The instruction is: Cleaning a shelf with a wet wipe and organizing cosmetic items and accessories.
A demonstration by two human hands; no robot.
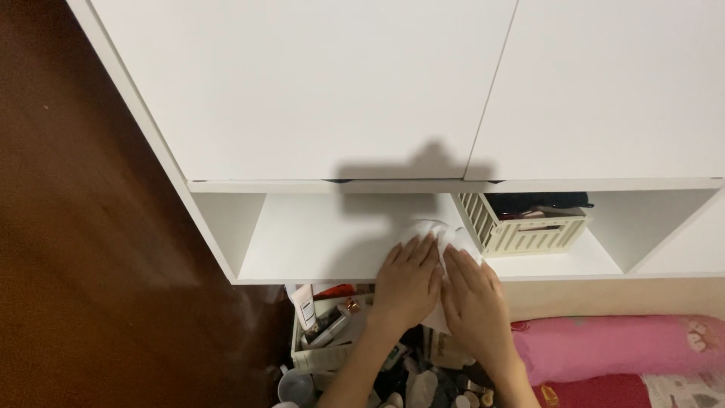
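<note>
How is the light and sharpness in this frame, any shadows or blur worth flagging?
Head view: light from behind casts a dark head-shaped shadow on the white cabinet doors; both hands, left hand and right hand, on the white cloth are sharp; the floor at left is dim; the clutter below is murky.

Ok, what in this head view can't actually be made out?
- White cloth: mostly hidden under the left hand and right hand; its full shape is unclear.
- Cream slatted crate: its contents sit in shadow under the upper cabinet.
- Box of cosmetics: items too small and partly behind the forearms.
- Pink cushion: cut off by the right edge.
</note>
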